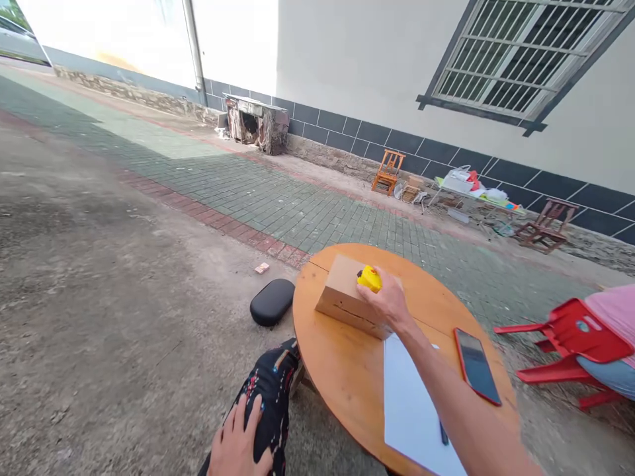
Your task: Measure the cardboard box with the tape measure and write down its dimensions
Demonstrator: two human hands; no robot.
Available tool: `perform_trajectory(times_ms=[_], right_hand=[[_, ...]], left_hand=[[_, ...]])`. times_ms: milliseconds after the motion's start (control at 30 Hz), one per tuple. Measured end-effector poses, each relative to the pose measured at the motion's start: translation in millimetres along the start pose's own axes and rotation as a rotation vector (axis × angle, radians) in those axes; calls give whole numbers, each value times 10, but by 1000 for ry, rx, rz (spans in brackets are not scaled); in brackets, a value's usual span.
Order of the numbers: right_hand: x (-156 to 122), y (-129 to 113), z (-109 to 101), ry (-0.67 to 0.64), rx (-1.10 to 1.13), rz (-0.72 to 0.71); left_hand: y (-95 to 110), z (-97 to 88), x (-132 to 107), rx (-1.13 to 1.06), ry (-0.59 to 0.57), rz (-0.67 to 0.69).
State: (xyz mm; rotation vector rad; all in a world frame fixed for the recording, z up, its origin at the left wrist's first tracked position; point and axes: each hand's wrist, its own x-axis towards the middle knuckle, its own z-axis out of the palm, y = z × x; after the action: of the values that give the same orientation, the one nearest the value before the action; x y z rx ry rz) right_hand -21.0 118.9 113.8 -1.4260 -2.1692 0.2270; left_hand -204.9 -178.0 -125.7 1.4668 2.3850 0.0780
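My right hand [387, 301] reaches across a round wooden table [342, 370] and is closed round a small yellow object [370, 278], which rests on top of a cardboard box [342, 294]. My left hand [237, 444] lies flat with fingers spread on my knee, which is covered in dark patterned cloth [272, 390]. A white sheet of paper [409, 410] lies on the table under my right forearm, with a dark pen [443, 433] on it. A phone in a red case [476, 365] lies to the right of the paper.
A black oval case [272, 301] lies on the ground left of the table. A red plastic chair [570, 344] with a person in pink [615, 317] stands at the right. Wooden chairs [387, 172] and clutter line the tiled wall.
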Motion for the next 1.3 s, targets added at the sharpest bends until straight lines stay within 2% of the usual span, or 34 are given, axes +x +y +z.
perform_trajectory(times_ms=[100, 200, 300, 433, 533, 600, 700, 767, 833, 900, 1000, 1067, 1133, 1200, 1267, 1300], right_hand=[[-413, 16, -197, 17, 101, 32], [-1041, 54, -346, 7, 183, -32], [-1683, 178, -352, -86, 66, -82], [-2306, 484, -277, -130, -16, 20], [-2571, 756, -320, -56, -53, 118], [-2655, 950, -397, 22, -79, 191], [-2651, 1269, -505, 134, -137, 297], [-2590, 1483, -533, 190, -188, 361], [-2518, 1676, -520, 217, -245, 415], [-2466, 1828, -486, 200, -290, 443], [-2446, 1952, -475, 128, -321, 431], [-2439, 1948, -527, 129, -326, 416], [-2377, 1858, -607, 189, -278, 391], [-2204, 1676, -663, 225, -126, 353], [-1897, 1427, -645, 158, 123, 339], [-1702, 1292, -604, 126, 246, 375]], left_hand=[[-6, 4, -6, 8, 24, 7], [-18, 26, -16, 15, 81, 57], [-40, 66, -23, 28, 113, 82], [-95, 128, -20, 27, 148, 122], [-150, 172, -11, -6, 150, 137], [-198, 200, 4, -42, 126, 126], [-282, 210, 59, -138, 58, 111], [-316, 145, 130, -222, 22, 88], [-299, -24, 228, -302, 53, 62], [-213, -315, 348, -377, 154, 75], [30, -931, 555, -487, 288, 166], [248, -1374, 703, -579, 315, 221], [502, -1763, 862, -746, 290, 226], [787, -2043, 1046, -899, 184, 209], [1085, -2195, 1259, -1042, 80, 249], [1228, -2227, 1372, -1106, 34, 262]])
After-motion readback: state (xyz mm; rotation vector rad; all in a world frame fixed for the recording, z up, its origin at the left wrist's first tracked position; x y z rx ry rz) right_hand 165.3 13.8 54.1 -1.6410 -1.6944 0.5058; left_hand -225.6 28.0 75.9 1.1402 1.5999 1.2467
